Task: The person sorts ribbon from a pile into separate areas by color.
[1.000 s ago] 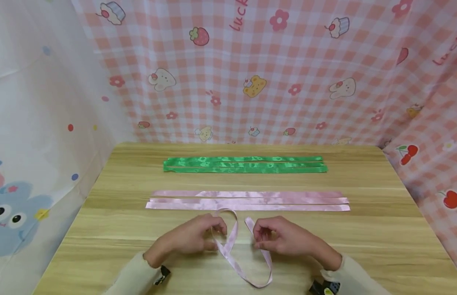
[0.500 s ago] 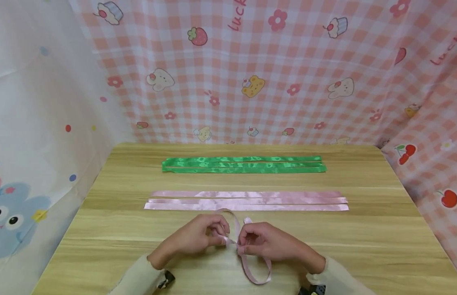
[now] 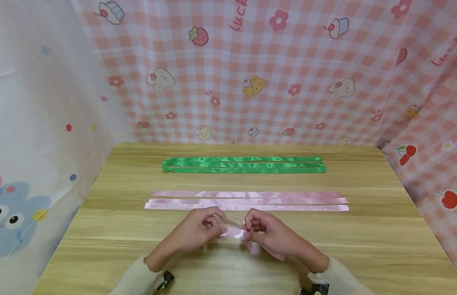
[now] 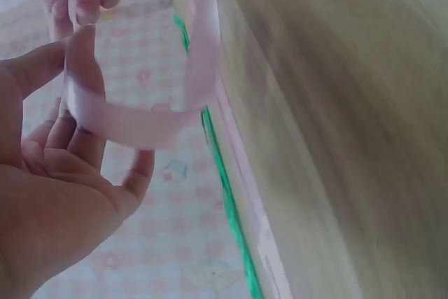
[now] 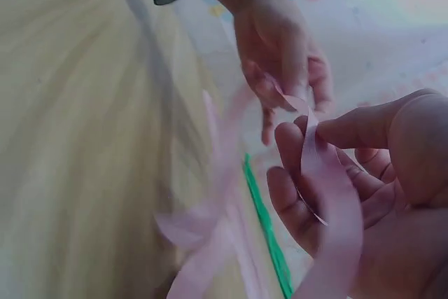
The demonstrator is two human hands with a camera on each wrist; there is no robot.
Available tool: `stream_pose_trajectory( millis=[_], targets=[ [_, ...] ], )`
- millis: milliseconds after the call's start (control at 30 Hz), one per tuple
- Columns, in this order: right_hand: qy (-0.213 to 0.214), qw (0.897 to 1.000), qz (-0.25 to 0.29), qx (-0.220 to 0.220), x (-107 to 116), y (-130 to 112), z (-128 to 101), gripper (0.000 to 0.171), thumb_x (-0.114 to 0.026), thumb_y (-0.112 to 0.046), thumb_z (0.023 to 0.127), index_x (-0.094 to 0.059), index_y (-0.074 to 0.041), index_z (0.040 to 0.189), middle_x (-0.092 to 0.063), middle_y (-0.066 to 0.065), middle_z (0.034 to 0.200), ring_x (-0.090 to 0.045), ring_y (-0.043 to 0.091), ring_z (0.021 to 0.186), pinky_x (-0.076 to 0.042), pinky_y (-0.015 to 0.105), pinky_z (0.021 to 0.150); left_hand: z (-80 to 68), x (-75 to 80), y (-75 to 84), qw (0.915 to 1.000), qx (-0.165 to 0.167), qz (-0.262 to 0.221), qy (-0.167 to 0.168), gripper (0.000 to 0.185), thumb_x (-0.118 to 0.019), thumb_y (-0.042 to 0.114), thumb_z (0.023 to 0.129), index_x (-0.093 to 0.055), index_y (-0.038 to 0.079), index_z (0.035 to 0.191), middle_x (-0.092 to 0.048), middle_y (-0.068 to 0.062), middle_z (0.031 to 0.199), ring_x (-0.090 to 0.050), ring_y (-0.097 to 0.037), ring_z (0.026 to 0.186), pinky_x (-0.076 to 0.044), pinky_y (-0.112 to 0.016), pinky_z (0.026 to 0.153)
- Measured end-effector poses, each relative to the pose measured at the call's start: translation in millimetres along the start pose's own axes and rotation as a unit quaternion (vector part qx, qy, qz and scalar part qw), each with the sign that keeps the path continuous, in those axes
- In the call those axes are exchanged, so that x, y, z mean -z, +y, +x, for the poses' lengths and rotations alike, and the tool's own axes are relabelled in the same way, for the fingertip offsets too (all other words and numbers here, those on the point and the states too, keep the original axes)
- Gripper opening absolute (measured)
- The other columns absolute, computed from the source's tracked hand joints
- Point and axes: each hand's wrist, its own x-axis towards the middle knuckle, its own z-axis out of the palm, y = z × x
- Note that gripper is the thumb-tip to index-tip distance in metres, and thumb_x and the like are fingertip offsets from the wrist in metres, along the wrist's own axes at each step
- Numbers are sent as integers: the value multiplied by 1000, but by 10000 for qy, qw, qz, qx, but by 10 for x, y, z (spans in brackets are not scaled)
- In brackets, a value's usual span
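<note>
A loose pink satin ribbon (image 3: 234, 233) is stretched between my two hands above the table. My left hand (image 3: 199, 228) pinches it between thumb and finger; in the left wrist view the ribbon (image 4: 129, 122) hangs in a loop below those fingers. My right hand (image 3: 272, 234) pinches another part, and in the right wrist view the ribbon (image 5: 334, 201) runs down across my palm. Its loose ends dangle, blurred, under the right hand. Just beyond my hands lie several pink ribbon strips (image 3: 247, 201) side by side on the table.
Several green ribbon strips (image 3: 244, 164) lie in parallel farther back on the wooden table (image 3: 103, 229). A pink checked cloth (image 3: 228, 102) hangs behind the table, and a white printed cloth (image 3: 37, 123) hangs at the left.
The hands have come closer together. The right hand has moved left to the ribbon's crossing. The ribbon's wide loop on the table has been lifted and drawn in.
</note>
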Motion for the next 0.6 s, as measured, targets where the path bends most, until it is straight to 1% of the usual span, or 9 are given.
stream_pose_trajectory(
  millis=[67, 167, 267, 333, 400, 500, 533, 600],
  targets=[
    [-3, 9999, 154, 6, 51, -31, -12, 11, -60, 5, 94, -49, 5, 95, -59, 22, 87, -65, 17, 76, -58, 29, 68, -13, 41, -1, 9999, -124, -5, -12, 17, -67, 14, 95, -62, 7, 109, -68, -16, 75, -61, -20, 58, -50, -25, 52],
    [-124, 9996, 255, 57, 138, -64, -39, 12, -59, 5, 94, -47, 6, 96, -58, 31, 83, -65, 18, 70, -59, 33, 64, -35, 125, 0, 9987, -334, -347, -142, 19, -64, 8, 96, -60, 6, 114, -66, -20, 75, -56, -14, 55, -50, -27, 52],
    [-294, 9991, 172, 268, 223, -89, -57, 13, -60, 3, 95, -48, 6, 96, -56, 34, 78, -64, 18, 66, -58, 35, 61, -68, 217, 12, 9956, -554, -708, -248, 23, -62, 3, 96, -58, 6, 118, -63, -23, 73, -61, -19, 59, -58, -32, 61],
    [-373, 9985, 156, 373, 281, -105, -63, 13, -61, 2, 95, -48, 5, 96, -56, 33, 76, -63, 20, 64, -57, 36, 59, -85, 275, 26, 9950, -677, -694, -259, 25, -62, 5, 96, -58, 7, 121, -62, -20, 71, -62, -19, 61, -57, -32, 61],
    [-376, 9982, 80, 453, 339, -130, -67, 12, -61, 2, 95, -49, 3, 97, -57, 30, 74, -62, 21, 62, -56, 37, 57, -104, 336, 40, 9929, -821, -793, -335, 28, -61, 4, 97, -56, 6, 125, -65, -18, 75, -62, -17, 63, -57, -34, 60],
    [-338, 9981, 40, 514, 435, -180, -86, 11, -61, 2, 95, -50, 1, 97, -56, 24, 72, -58, 22, 59, -54, 32, 53, -134, 444, 51, 9886, -1063, -924, -535, 33, -58, 1, 98, -53, 2, 131, -69, -13, 83, -54, -12, 59, -47, -32, 49],
    [-330, 9979, 28, 558, 471, -200, -98, 11, -61, 2, 95, -50, 1, 97, -56, 23, 71, -55, 23, 58, -53, 31, 52, -150, 485, 52, 9869, -1122, -992, -599, 35, -57, -1, 98, -52, 0, 132, -70, -11, 86, -51, -12, 58, -46, -31, 49],
    [-321, 9975, -10, 633, 552, -240, -135, 11, -61, 2, 95, -51, 2, 97, -56, 20, 71, -52, 23, 56, -50, 27, 50, -196, 575, 44, 9848, -1186, -1056, -697, 36, -56, -3, 98, -50, -2, 133, -70, -9, 89, -52, -13, 59, -47, -29, 50]
  ],
)
